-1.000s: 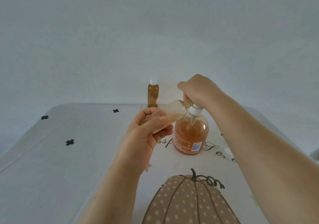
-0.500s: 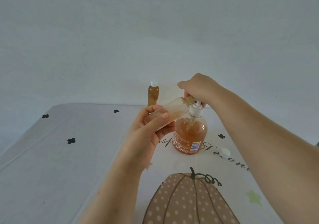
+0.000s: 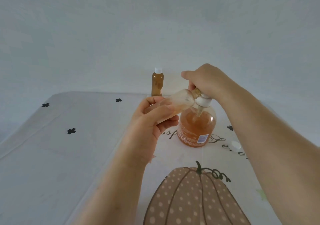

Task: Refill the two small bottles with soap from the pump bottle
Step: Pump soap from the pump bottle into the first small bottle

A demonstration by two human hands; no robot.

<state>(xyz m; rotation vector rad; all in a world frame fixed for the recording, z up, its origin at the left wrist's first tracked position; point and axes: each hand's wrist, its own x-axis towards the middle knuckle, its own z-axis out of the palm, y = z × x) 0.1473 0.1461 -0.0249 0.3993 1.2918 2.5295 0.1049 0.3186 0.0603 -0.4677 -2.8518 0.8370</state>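
Observation:
The pump bottle (image 3: 197, 127) of orange soap stands on the tablecloth, right of centre. My right hand (image 3: 206, 80) sits on top of its pump head with fingers curled over it, hiding the nozzle. My left hand (image 3: 152, 120) grips a small clear bottle (image 3: 180, 101), uncapped and tilted, its mouth up against the pump under my right hand. A little amber soap shows inside it. A second small bottle (image 3: 157, 84), full of amber soap with a white cap, stands upright at the table's far edge.
A loose white cap (image 3: 235, 145) lies on the cloth right of the pump bottle, beside my right forearm. The tablecloth (image 3: 69, 155) has black clover marks and a dotted pumpkin print (image 3: 190, 198) near me. A plain wall rises behind.
The pump head has risen and gone down again under my right hand. The small bottle stays tilted at the nozzle. The view has shifted slightly.

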